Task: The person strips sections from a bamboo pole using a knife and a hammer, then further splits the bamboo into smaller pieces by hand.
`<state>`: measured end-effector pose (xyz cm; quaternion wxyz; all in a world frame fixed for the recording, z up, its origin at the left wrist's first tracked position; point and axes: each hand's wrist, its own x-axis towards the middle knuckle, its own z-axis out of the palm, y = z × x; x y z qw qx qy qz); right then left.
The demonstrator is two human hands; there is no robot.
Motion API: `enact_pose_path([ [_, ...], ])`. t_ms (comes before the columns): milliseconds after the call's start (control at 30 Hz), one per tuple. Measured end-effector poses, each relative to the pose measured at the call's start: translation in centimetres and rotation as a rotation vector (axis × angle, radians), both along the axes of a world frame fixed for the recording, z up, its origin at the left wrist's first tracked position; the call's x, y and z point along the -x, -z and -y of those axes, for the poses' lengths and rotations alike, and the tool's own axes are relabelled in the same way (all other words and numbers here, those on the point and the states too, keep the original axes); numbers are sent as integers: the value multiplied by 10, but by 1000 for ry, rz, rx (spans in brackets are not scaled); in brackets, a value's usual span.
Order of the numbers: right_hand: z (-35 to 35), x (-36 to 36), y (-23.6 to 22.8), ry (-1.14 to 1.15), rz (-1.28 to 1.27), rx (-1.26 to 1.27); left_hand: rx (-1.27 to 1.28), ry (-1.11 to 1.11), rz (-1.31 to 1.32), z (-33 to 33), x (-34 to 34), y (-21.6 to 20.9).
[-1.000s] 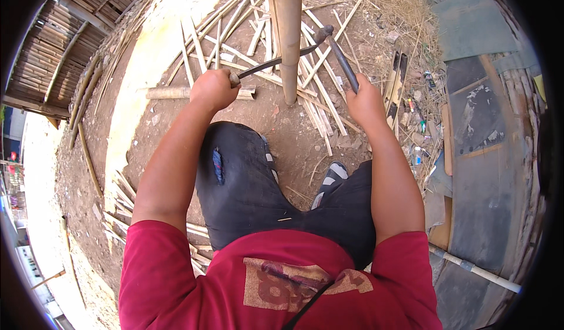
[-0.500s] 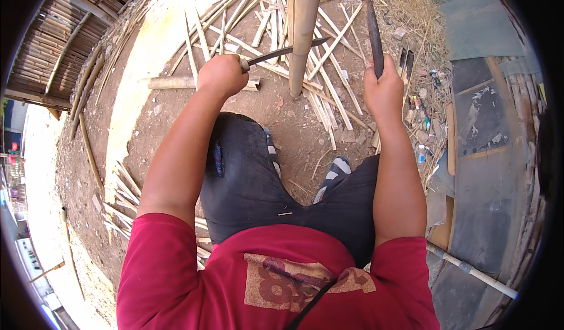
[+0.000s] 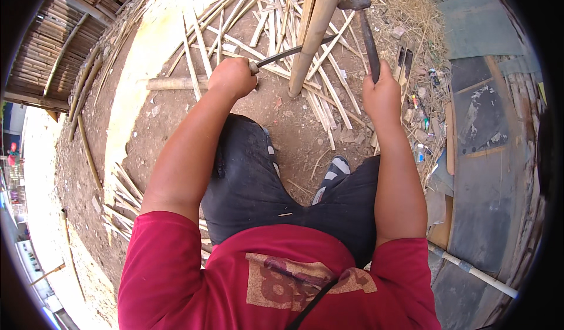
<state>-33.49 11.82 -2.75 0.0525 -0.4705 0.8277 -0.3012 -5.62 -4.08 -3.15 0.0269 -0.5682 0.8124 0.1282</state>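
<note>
My left hand (image 3: 233,77) is closed around the handle of a long knife (image 3: 281,55). Its dark blade reaches right and lies across a bamboo pole (image 3: 301,71), with the tip showing on the far side. The pole stands tilted, its foot on the dirt and its top leaning right; a lengthwise split shows above the blade. In my right hand (image 3: 383,95) is a hammer (image 3: 370,42), gripped by its handle. The hammer's head is up beside the pole's right side, above the blade; whether they touch, I cannot tell.
Several split bamboo strips (image 3: 273,22) lie scattered beyond the pole. A short bamboo piece (image 3: 176,83) rests on the ground at left. Dry straw (image 3: 411,13) and small litter are at right, beside dark sheets (image 3: 484,113). More strips (image 3: 120,204) lie at lower left.
The pole's top has swung to the right. My left hand and the knife have shifted right with it, and the hammer's head has come slightly left and down toward the pole.
</note>
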Motion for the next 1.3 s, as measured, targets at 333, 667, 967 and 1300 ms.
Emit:
enact_pose_path([
  [333, -7, 0, -25, 28, 131, 243, -4, 19, 52, 11, -4, 3],
  [667, -6, -8, -28, -18, 135, 190, 13, 1, 88, 10, -6, 3],
  [967, 4, 7, 19, 2, 85, -63, 28, 11, 141, 12, 4, -6],
  [1300, 7, 2, 51, -55, 88, -284, 18, 33, 234, 13, 6, -11],
])
